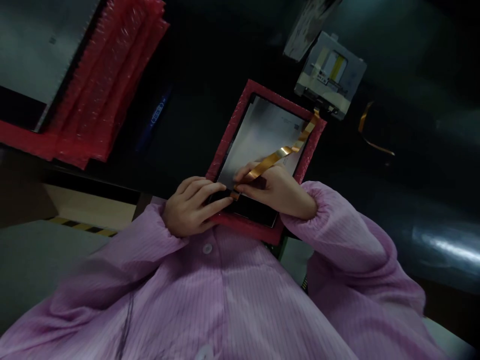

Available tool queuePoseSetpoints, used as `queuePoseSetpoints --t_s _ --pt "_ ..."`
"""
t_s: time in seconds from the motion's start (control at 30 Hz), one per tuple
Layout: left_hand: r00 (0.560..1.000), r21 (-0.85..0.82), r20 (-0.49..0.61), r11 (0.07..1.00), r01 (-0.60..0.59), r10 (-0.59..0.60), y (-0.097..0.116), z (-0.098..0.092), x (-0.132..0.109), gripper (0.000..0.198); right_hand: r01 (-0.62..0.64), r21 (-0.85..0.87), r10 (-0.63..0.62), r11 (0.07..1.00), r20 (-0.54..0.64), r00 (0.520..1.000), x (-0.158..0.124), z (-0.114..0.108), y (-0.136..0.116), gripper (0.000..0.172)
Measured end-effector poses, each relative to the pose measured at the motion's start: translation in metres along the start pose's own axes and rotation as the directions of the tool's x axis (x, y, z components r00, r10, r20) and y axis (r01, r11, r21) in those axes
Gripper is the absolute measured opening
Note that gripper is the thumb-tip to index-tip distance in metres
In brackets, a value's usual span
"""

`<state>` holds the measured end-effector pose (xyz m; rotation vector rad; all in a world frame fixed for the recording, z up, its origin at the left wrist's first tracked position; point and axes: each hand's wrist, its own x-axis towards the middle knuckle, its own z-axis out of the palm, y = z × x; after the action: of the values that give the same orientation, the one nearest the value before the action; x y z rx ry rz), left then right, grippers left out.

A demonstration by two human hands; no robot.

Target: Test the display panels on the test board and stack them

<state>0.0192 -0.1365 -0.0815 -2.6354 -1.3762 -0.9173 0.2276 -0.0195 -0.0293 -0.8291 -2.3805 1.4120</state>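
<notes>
A display panel [258,135] with a silvery back lies on a red bubble-wrap sheet [234,110] close to my body. My right hand [281,190] is closed in a pinch on a golden flex ribbon cable [275,159], near its lower end. From there the cable slants up and right across the panel to a grey metal fixture. Stretched over the panel's lower left edge are the fingers of my left hand [193,206]. Its index fingertip touches the panel beside a small copper-coloured tab [235,195]; exact contact with the tab is unclear.
The grey metal fixture [332,75] stands beyond the panel's upper right corner. Another golden strip [369,142] lies to its right. Leftward are a blue pen [153,120], stacked red bubble bags [108,75] and a larger panel [41,45]. The dark table's front edge runs beneath my hands.
</notes>
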Motion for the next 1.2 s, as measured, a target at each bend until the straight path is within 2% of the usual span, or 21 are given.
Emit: queuePoseSetpoints --t_s 0.27,0.5,0.67,0.97,1.2 --pt "1.0 0.019 -0.013 1.0 -0.019 0.019 0.0011 0.0034 -0.0024 0.036 0.01 -0.033 -0.009 0.999 0.049 0.999 -0.0005 0.0013 -0.0014 0.009" --pt "0.999 -0.041 -0.038 0.999 -0.011 0.009 0.0003 0.0041 -0.0031 0.039 0.006 -0.058 -0.001 0.998 0.075 0.997 -0.0013 0.003 -0.0031 0.01" --pt "0.999 -0.012 -0.035 1.0 -0.023 0.023 0.0001 0.0044 -0.0033 0.031 0.022 -0.058 -0.018 0.998 0.073 0.997 -0.001 0.0042 -0.0038 0.011" --pt "0.999 -0.026 -0.04 1.0 -0.006 0.005 0.0003 0.0049 -0.0048 0.033 0.07 -0.036 -0.066 0.997 0.09 0.994 -0.0003 0.005 -0.0019 0.013" --pt "0.998 0.016 -0.041 0.999 -0.042 0.042 0.0003 0.0039 -0.0024 0.03 0.091 -0.024 -0.089 0.996 0.094 0.992 0.0004 0.0043 -0.0003 0.014"
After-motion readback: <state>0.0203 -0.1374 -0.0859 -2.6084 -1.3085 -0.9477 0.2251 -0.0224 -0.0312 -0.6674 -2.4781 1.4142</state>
